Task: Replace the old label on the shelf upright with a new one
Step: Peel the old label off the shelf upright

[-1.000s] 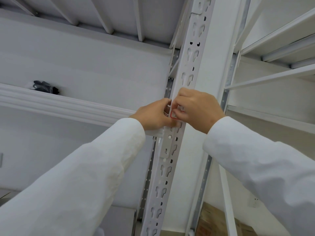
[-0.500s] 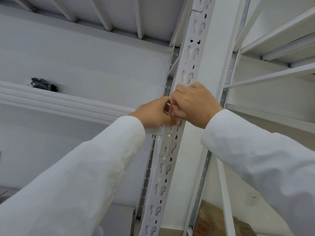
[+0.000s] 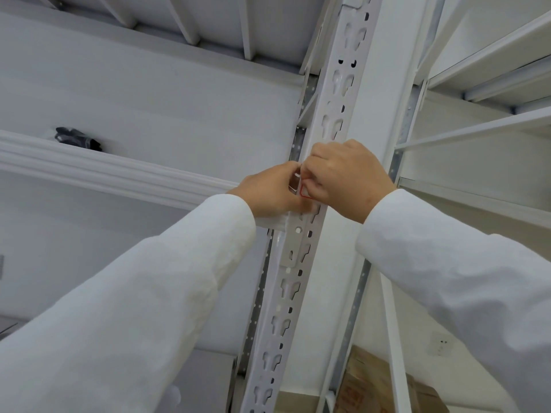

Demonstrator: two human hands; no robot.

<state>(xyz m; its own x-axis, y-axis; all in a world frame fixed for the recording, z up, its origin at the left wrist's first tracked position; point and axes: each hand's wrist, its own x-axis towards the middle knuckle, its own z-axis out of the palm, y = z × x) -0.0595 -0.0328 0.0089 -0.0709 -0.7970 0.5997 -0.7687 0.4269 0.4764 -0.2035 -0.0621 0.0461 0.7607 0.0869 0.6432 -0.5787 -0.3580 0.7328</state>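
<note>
A white slotted shelf upright [image 3: 335, 93] runs from the top centre down to the bottom. Both hands meet on it at mid-height. A small white label with a red border [image 3: 304, 192] shows between the fingers, only its lower corner visible. My right hand [image 3: 346, 177] pinches the label with curled fingers. My left hand [image 3: 269, 193] rests against the upright's left edge with its fingertips at the same label. Most of the label is hidden by the fingers, and I cannot tell whether it sticks to the upright.
A white shelf beam [image 3: 104, 171] runs left from the upright, with a dark glove-like object [image 3: 77, 138] on the shelf behind it. More white shelving [image 3: 492, 84] stands at the right. A cardboard box [image 3: 378, 383] and a wall socket [image 3: 441, 342] lie below right.
Both hands stay at the same spot on the upright. The right hand's fingers have shifted slightly over the label, whose red corner stays visible. The view has tilted a little.
</note>
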